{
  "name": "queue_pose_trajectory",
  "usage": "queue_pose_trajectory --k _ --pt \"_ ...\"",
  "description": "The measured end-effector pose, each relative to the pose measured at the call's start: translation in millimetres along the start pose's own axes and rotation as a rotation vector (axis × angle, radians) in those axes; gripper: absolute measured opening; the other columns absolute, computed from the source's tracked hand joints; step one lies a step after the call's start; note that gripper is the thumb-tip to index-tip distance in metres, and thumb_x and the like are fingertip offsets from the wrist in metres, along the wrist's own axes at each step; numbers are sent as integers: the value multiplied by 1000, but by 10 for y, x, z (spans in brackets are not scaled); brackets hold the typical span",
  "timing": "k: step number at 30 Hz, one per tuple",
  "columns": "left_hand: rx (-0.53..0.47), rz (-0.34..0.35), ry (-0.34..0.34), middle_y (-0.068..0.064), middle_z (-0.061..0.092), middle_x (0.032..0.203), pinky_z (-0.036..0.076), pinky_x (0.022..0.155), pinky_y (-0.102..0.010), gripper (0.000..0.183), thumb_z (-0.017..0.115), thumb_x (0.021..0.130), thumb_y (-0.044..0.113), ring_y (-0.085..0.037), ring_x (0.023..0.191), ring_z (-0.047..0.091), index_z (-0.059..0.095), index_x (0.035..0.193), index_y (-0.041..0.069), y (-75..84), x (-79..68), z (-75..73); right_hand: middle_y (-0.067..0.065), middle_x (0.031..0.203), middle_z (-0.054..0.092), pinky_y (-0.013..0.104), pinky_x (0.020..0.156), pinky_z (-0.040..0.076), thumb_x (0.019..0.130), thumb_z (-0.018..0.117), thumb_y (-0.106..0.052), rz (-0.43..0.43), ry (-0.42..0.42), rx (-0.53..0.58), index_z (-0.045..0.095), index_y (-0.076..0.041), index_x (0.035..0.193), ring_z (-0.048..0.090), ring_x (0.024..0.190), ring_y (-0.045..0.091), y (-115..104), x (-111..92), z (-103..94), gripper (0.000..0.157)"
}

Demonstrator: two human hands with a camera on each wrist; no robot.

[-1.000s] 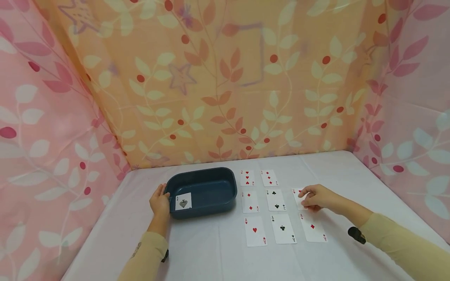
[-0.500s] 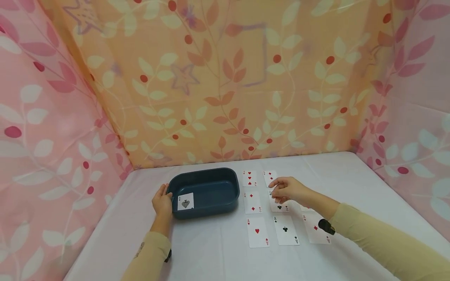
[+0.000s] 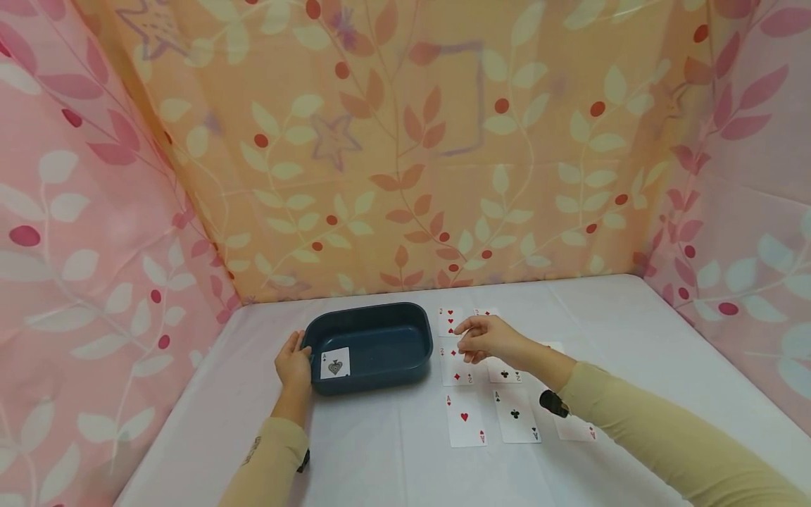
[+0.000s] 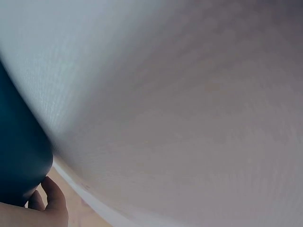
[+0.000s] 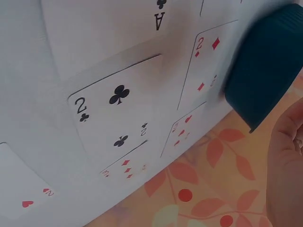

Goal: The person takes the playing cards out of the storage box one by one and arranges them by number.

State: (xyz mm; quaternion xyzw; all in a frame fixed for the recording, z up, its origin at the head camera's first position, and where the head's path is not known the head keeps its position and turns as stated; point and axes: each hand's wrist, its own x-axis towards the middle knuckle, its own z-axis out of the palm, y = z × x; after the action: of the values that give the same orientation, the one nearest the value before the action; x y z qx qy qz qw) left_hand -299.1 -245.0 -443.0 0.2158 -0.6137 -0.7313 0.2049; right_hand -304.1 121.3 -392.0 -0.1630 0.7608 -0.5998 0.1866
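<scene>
My left hand [image 3: 294,362] grips the left end of a dark blue tray [image 3: 388,352], thumb over the rim. Inside the tray's front left corner lies an ace of spades [image 3: 335,363]. My right hand [image 3: 484,339] is over the card rows, fingers loosely curled with nothing visible between them. It overlaps the two of diamonds [image 3: 456,376] and partly hides the three of diamonds [image 3: 488,311]. The two of clubs [image 5: 111,106] and two of hearts [image 5: 19,189] show face up in the right wrist view. The left wrist view catches only fingers beside the tray's blue wall.
Along the front row are the ace of hearts [image 3: 465,422], ace of clubs [image 3: 516,422] and ace of diamonds [image 3: 576,431], the last partly under my right sleeve. The three of hearts [image 3: 446,317] lies behind, close to the tray. Patterned curtains [image 3: 393,141] enclose the white table [image 3: 380,451].
My right hand has moved left from over the two of hearts, across the two of clubs, to the two of diamonds. My left hand keeps its hold on the tray.
</scene>
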Motion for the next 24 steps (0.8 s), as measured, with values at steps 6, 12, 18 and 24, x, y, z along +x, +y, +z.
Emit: queue_pose_trajectory --k 6,12,18,24 --pt "5 -2 -4 -19 37 149 25 113 -30 56 39 93 -16 -23 140 32 30 148 -6 -2 8 -10 7 80 68 32 69 57 90 65 -3 -8 17 40 55 7 117 65 69 18 -38 79 156 30" --pt "13 -4 3 -18 37 149 26 113 -30 56 40 94 -16 -23 139 32 31 148 -5 19 -2 -12 7 82 68 33 71 58 91 64 -2 4 50 72 54 7 122 66 72 18 -76 184 324 34" --pt "14 -10 17 -17 39 148 26 113 -30 55 40 94 -15 -22 139 33 32 147 -5 8 0 -5 6 85 68 37 79 57 91 64 -3 2 56 110 52 5 124 67 79 19 -107 253 476 36" --pt "12 -2 15 -18 39 148 26 113 -30 55 40 93 -15 -22 139 33 32 147 -6 -6 13 8 7 89 67 38 80 57 91 63 -1 -21 59 156 50 8 126 68 83 20 -110 299 589 38"
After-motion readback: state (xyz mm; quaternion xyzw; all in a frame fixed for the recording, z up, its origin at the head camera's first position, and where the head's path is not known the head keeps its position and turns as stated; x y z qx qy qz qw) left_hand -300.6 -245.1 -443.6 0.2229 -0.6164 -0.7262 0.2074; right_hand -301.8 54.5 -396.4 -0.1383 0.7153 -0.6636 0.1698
